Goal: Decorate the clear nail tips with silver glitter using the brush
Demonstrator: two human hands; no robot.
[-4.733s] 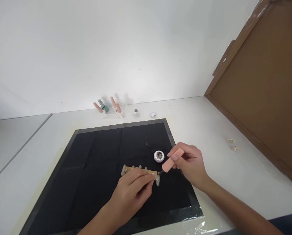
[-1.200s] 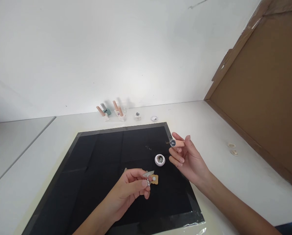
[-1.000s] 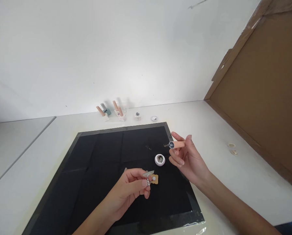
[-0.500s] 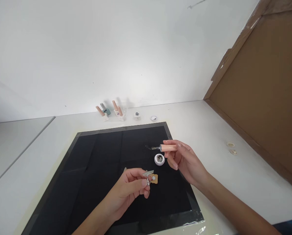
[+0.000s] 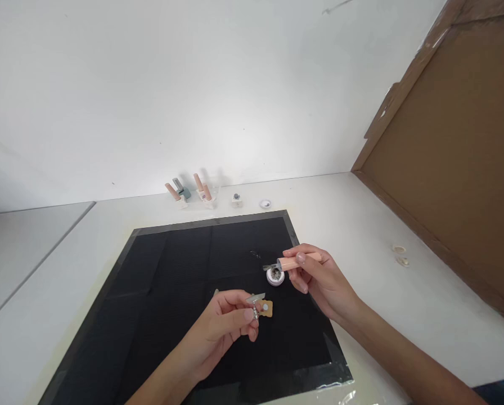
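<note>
While both hands work over the black mat, head view counts: two hands, one small round jar, one pink-handled brush, one tan nail-tip holder. Right hand pinches the brush handle between thumb and fingers, brush lying roughly level, its dark tip just above the jar's open top; contact with the contents cannot be told. Left hand is curled, fingertips pinching the holder, lifted just over the mat, near the jar. Jar sits on the mat's right part. At the back edge: four upright polish bottles, two little pots. Two small rings lie on the white surface to the right. White wall behind, brown cardboard panel leaning at right.
</note>
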